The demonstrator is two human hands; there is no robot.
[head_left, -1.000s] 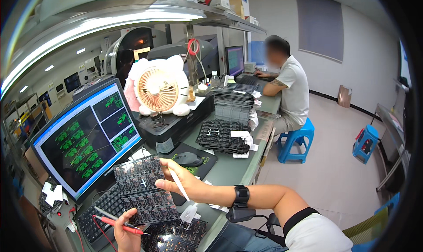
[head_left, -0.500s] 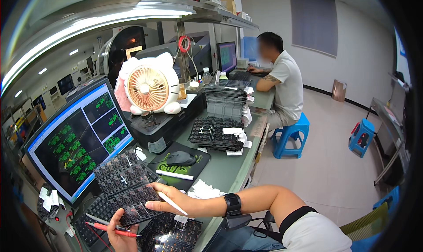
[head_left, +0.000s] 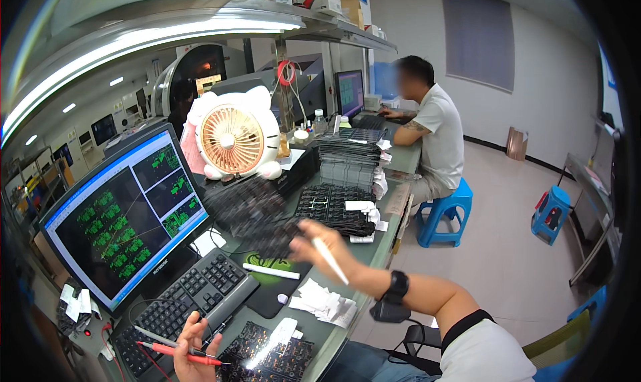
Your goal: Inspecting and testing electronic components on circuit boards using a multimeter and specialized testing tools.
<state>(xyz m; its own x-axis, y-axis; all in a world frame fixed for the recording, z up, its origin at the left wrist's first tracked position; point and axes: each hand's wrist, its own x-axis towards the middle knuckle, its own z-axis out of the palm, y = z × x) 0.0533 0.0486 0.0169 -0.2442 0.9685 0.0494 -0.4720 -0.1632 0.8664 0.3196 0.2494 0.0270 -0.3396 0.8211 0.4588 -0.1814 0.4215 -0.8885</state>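
Note:
My right hand (head_left: 327,252) grips the edge of a dark circuit board panel (head_left: 250,215), smeared by motion, raised in front of the fan and left of the stacked panels. A white pen-like stick (head_left: 330,260) is held in the same hand. Down by the keyboard, my left hand (head_left: 193,352) has its fingers bent around a red test probe (head_left: 175,350) and a slim grey tool (head_left: 163,338), whose kind I cannot make out. Another circuit board panel (head_left: 267,352) lies on the bench just right of that hand.
A monitor (head_left: 127,215) and keyboard (head_left: 180,302) stand at the left. Behind them is a cat-shaped fan (head_left: 230,138). Stacked panels (head_left: 334,205) with paper slips sit along the bench (head_left: 370,265). Paper scraps (head_left: 324,303) lie nearer. A person (head_left: 431,131) sits farther along.
My right hand has lifted the panel away from my left hand, up and to the right, uncovering the keyboard and the lower panel. The left hand has let go of it, keeping the probe.

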